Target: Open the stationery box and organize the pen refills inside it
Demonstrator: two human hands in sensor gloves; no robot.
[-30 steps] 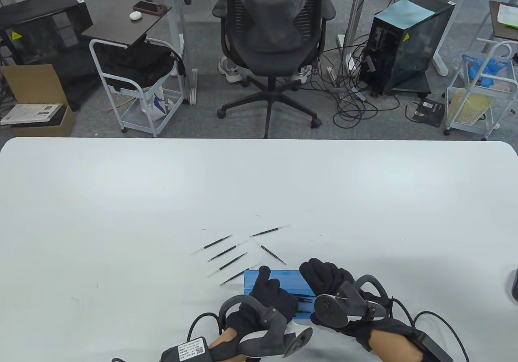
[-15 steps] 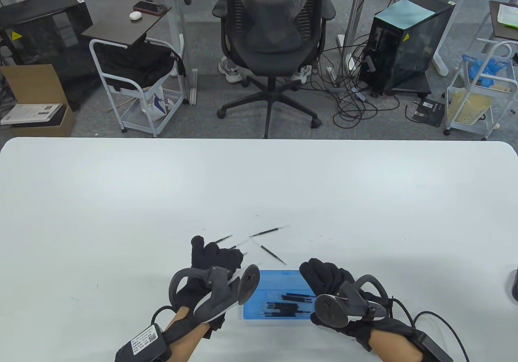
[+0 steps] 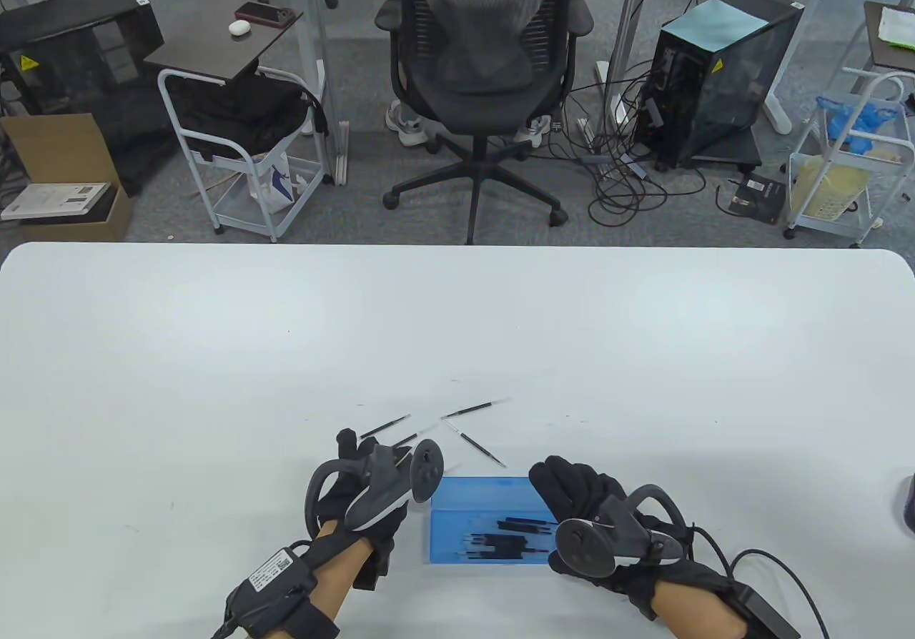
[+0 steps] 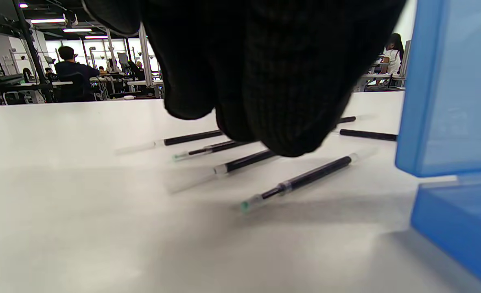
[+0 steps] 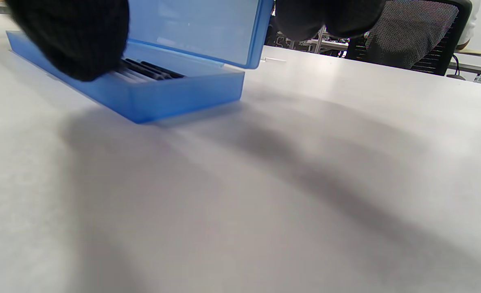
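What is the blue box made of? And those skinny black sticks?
The box looks like see-through blue plastic: the refills inside show faintly through its smooth wall. The refills look like thin clear plastic tubes filled with black ink, clear at the ends.

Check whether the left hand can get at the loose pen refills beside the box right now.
Probably yes: the left hand hovers right over the pen refills on the table, and the blue stationery box sits off to its side.

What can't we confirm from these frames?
- Whether the left hand pinches a black pen refill: its tracker covers the fingers in the table view; the left wrist view shows only glove.
- Refill count inside the open blue plastic box: overlapping.
- Right hand contact with the lid: unclear.
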